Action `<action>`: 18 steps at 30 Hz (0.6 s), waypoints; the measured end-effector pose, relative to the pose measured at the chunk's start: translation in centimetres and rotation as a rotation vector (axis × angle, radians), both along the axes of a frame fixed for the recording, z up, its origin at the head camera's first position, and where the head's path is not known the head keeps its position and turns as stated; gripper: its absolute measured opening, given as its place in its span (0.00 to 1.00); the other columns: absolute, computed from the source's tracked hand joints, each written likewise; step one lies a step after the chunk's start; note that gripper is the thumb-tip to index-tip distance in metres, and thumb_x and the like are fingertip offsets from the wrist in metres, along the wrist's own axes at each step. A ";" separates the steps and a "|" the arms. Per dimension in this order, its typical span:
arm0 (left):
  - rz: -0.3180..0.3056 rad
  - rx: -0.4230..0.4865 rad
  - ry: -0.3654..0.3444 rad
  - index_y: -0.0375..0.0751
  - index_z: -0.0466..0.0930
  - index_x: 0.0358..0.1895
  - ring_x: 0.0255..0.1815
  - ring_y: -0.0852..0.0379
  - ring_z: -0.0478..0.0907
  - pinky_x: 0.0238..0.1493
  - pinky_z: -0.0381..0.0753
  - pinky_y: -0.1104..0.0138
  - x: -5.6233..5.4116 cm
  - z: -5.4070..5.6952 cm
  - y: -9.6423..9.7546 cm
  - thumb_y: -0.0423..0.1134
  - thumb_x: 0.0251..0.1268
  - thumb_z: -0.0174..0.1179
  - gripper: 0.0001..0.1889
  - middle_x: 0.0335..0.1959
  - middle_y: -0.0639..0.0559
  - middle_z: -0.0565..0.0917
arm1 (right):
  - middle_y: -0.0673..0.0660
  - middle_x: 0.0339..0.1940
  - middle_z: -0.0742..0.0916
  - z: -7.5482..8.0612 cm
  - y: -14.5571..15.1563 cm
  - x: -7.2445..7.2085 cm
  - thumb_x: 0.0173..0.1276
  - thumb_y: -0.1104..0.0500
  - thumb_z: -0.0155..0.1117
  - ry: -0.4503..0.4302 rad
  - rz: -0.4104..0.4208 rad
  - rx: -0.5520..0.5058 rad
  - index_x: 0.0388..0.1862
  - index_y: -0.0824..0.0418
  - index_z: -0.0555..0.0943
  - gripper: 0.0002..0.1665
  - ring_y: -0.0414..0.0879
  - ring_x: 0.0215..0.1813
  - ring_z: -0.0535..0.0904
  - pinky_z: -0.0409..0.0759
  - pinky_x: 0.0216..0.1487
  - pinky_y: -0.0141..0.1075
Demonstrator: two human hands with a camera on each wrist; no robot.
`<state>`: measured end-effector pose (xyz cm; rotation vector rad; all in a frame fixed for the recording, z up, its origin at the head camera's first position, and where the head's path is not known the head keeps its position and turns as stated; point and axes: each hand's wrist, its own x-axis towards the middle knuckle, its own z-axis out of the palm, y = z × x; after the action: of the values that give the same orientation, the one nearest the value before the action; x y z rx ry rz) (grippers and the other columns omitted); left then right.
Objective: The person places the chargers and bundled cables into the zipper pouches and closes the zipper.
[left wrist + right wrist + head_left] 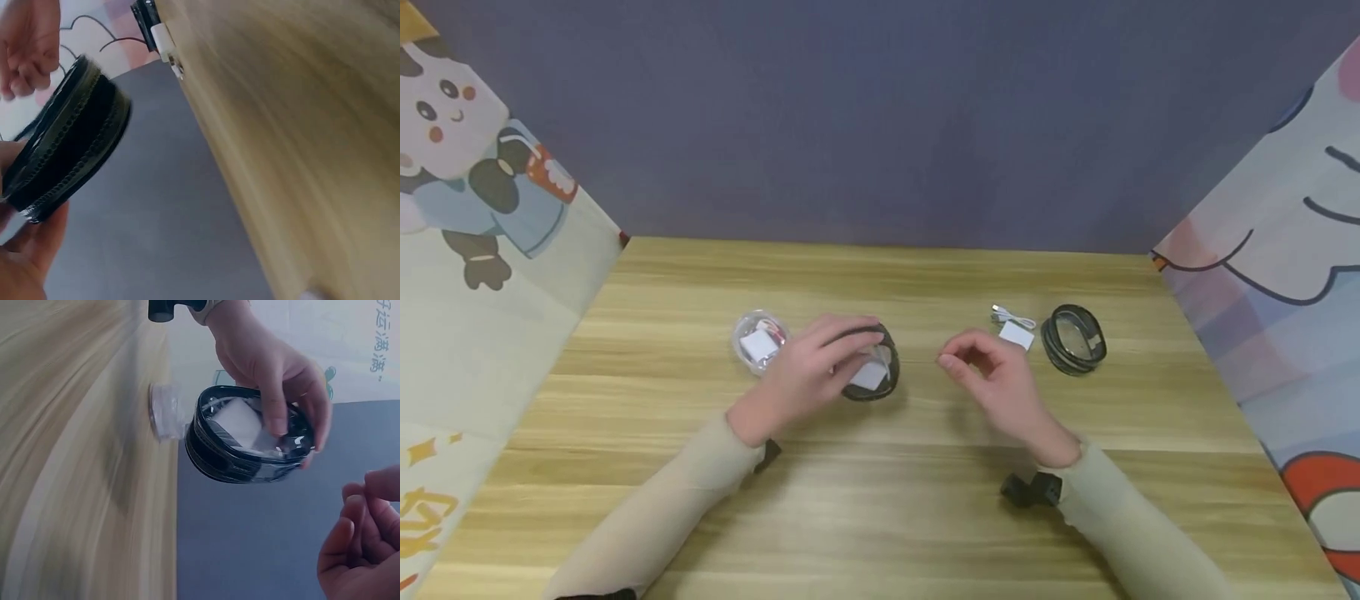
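Note:
My left hand (801, 367) grips a small round zip pouch (891, 360) with clear faces and black trim, lifted above the table. Inside it, through the clear face in the right wrist view, a white block (236, 423) and a thin pale cable show. The left wrist view gives the pouch's dark side, with two zip-like bands around it. Held apart from it, to the right, my right hand (1000, 387) is in the air. Its fingers are curled and the thumb tip meets the fingertips, with nothing visible between them.
Left of the left hand a clear round case (760, 342) holds a white block and a red-and-white cable. At the right lie a white USB cable (1013, 317), a white block (1017, 335) and another black-trimmed pouch (1073, 339). A dark partition (880, 125) stands behind the wooden table (880, 500).

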<state>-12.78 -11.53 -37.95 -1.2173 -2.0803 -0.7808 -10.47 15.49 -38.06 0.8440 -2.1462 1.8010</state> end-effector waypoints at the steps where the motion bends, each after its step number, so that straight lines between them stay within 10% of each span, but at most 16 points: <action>1: 0.012 0.007 -0.057 0.36 0.83 0.54 0.58 0.49 0.78 0.62 0.77 0.64 -0.2 -0.2 -0.1 0.29 0.60 0.69 0.18 0.58 0.44 0.81 | 0.61 0.34 0.85 -0.1 0.2 0.0 0.64 0.78 0.63 -0.005 -0.004 0.002 0.37 0.70 0.82 0.06 0.43 0.37 0.81 0.82 0.43 0.31; 11: 0.146 0.081 -0.530 0.43 0.83 0.55 0.60 0.54 0.77 0.63 0.76 0.60 -2.7 -1.9 -0.9 0.37 0.63 0.69 0.17 0.58 0.52 0.82 | 0.58 0.31 0.85 -0.9 2.6 0.1 0.63 0.78 0.63 -0.031 -0.103 0.031 0.35 0.69 0.82 0.07 0.42 0.34 0.79 0.81 0.37 0.28; 18: 0.224 0.022 -0.709 0.44 0.82 0.56 0.56 0.55 0.78 0.63 0.75 0.55 -3.9 -2.5 -0.8 0.39 0.66 0.66 0.17 0.56 0.54 0.82 | 0.59 0.31 0.84 -1.0 4.0 0.1 0.64 0.78 0.63 -0.001 -0.139 0.046 0.36 0.71 0.82 0.06 0.41 0.33 0.78 0.79 0.34 0.26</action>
<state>-16.68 -12.35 -40.44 -0.7228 -2.6903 -1.2477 -10.37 19.53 -39.07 0.6852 -2.1955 1.6912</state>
